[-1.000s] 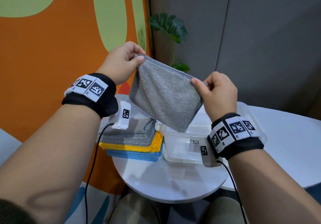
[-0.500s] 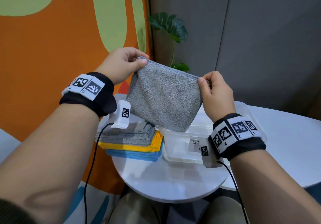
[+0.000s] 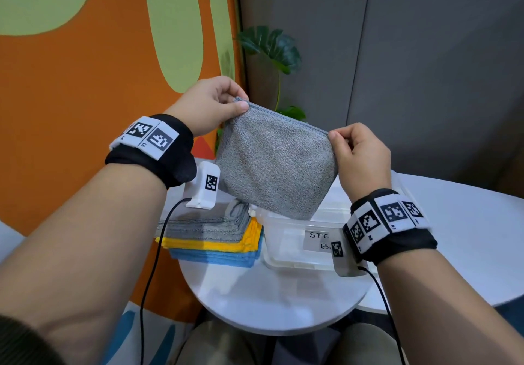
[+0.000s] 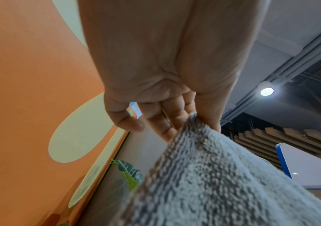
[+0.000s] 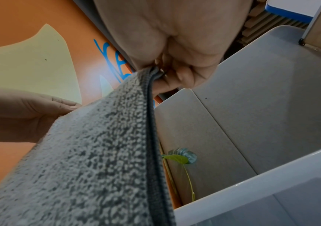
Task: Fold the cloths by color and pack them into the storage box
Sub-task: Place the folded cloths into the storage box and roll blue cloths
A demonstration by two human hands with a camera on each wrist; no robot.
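The grey cloth point(image 3: 276, 163) hangs in the air above the storage box point(image 3: 286, 240), already doubled once, so the step in hand seems to be the folding of this first grey piece; the left hand point(image 3: 209, 105) pinches one top corner between thumb and fingers, and the right hand point(image 3: 358, 156) pinches the other corner, both gripping the stitched hem. The next move probably calls for bringing the two corners together (or lowering the cloth into the box), keeping the edges aligned; the fabric is soft, fluffy terry with a darker sewn border, and it sags in a rounded pouch shape. Left of the box, on the round white worktop point(image 3: 255, 293), a flat pile of cloths point(image 3: 211, 237) waits: grey above, yellow in the middle, blue below; the box is clear plastic, rectangular, with a paper label.
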